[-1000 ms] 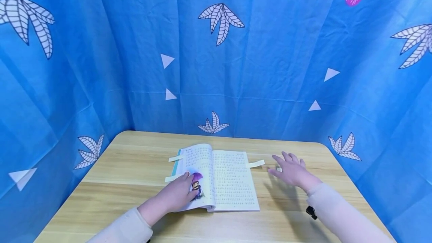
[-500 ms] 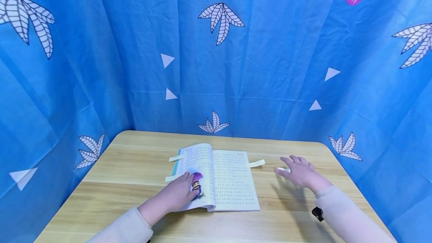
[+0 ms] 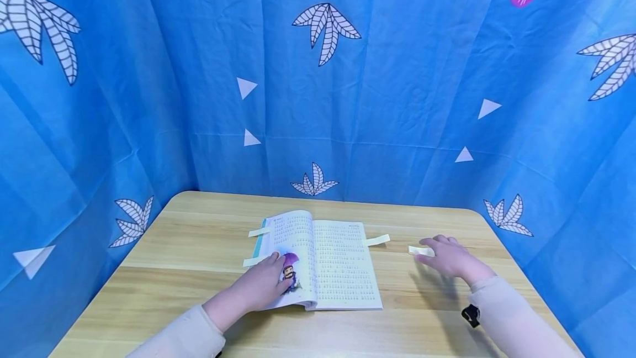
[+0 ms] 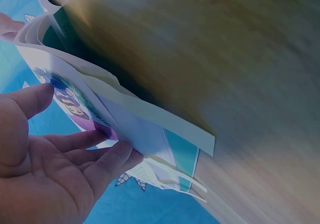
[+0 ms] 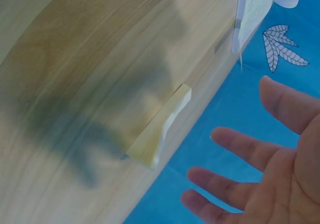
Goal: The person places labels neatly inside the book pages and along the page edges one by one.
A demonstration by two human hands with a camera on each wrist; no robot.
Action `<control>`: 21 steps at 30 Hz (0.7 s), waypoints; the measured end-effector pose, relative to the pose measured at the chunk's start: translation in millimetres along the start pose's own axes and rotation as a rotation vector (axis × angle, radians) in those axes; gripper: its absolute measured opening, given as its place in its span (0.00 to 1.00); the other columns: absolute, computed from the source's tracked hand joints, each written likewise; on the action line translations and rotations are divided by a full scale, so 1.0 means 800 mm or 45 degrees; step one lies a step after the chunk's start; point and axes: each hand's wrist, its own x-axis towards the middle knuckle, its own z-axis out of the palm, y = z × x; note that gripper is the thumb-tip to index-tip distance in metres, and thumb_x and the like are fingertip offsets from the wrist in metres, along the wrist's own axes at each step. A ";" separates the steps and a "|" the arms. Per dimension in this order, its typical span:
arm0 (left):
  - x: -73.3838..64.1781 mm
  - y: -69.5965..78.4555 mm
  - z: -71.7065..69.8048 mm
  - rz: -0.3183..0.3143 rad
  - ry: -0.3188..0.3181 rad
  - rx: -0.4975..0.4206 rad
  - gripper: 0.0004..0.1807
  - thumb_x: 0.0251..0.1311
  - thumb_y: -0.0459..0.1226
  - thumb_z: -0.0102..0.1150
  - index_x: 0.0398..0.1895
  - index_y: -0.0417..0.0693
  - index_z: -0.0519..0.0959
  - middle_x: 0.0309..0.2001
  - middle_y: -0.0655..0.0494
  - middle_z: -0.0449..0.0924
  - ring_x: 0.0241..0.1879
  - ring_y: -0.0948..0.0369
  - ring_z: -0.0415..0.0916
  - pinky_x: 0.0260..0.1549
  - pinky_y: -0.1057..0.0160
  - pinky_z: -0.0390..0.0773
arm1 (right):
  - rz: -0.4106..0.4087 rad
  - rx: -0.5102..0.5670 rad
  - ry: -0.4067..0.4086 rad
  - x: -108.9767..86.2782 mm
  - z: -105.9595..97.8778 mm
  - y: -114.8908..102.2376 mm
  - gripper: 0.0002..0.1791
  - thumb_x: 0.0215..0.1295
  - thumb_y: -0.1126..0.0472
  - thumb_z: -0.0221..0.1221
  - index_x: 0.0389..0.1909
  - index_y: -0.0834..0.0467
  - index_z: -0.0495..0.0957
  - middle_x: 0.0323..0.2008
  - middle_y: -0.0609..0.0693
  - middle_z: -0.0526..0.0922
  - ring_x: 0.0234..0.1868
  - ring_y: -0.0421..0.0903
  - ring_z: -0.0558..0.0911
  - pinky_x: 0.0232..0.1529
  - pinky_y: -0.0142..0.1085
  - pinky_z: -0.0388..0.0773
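An open book (image 3: 343,269) with printed pages lies on the table, its left pages curving up at the spine. My left hand (image 3: 265,286) rests on the left page, beside a picture of a bearded figure under a purple umbrella (image 4: 75,103). In the left wrist view its fingers are extended against the paper. To the right of the book, my right hand (image 3: 449,258) hovers with spread fingers close over a small pale-yellow sticky note pad (image 5: 160,131). Nothing lies between those fingers in the right wrist view.
Pale sticky strips stick out of the book: an upper left strip (image 3: 258,233), a lower left strip (image 3: 254,261) and a right strip (image 3: 377,240). The wooden table (image 3: 208,220) is bordered by a blue patterned curtain (image 3: 397,98).
My right hand has moved rightward and a little nearer to me, showing more of the sticky note pad. My left hand and the book have stayed in place.
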 end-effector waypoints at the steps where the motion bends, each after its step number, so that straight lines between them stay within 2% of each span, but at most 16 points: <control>1: 0.000 0.000 0.000 -0.002 0.001 -0.001 0.35 0.71 0.47 0.57 0.67 0.25 0.66 0.68 0.27 0.63 0.69 0.37 0.61 0.68 0.41 0.64 | 0.002 0.008 0.003 0.001 0.000 0.001 0.35 0.71 0.41 0.56 0.66 0.64 0.71 0.62 0.73 0.69 0.61 0.76 0.66 0.57 0.71 0.66; 10: 0.002 -0.003 0.002 -0.002 0.010 -0.002 0.36 0.71 0.47 0.57 0.67 0.25 0.67 0.68 0.27 0.64 0.69 0.37 0.62 0.68 0.41 0.64 | -0.007 0.090 0.040 0.013 0.004 0.011 0.24 0.73 0.54 0.57 0.60 0.68 0.74 0.55 0.73 0.74 0.56 0.74 0.70 0.56 0.66 0.70; 16: 0.000 -0.003 0.002 0.007 0.009 -0.005 0.36 0.71 0.48 0.57 0.67 0.24 0.66 0.68 0.26 0.63 0.69 0.36 0.61 0.68 0.40 0.64 | -0.008 0.102 0.064 0.023 0.012 0.024 0.22 0.73 0.56 0.56 0.58 0.69 0.75 0.54 0.72 0.75 0.56 0.75 0.71 0.57 0.66 0.70; 21: 0.000 -0.003 0.001 0.003 0.007 -0.004 0.36 0.71 0.48 0.57 0.67 0.25 0.67 0.68 0.26 0.63 0.69 0.36 0.62 0.67 0.41 0.64 | -0.044 0.077 0.111 0.030 0.017 0.029 0.18 0.72 0.59 0.58 0.55 0.68 0.77 0.49 0.68 0.77 0.53 0.71 0.75 0.56 0.63 0.72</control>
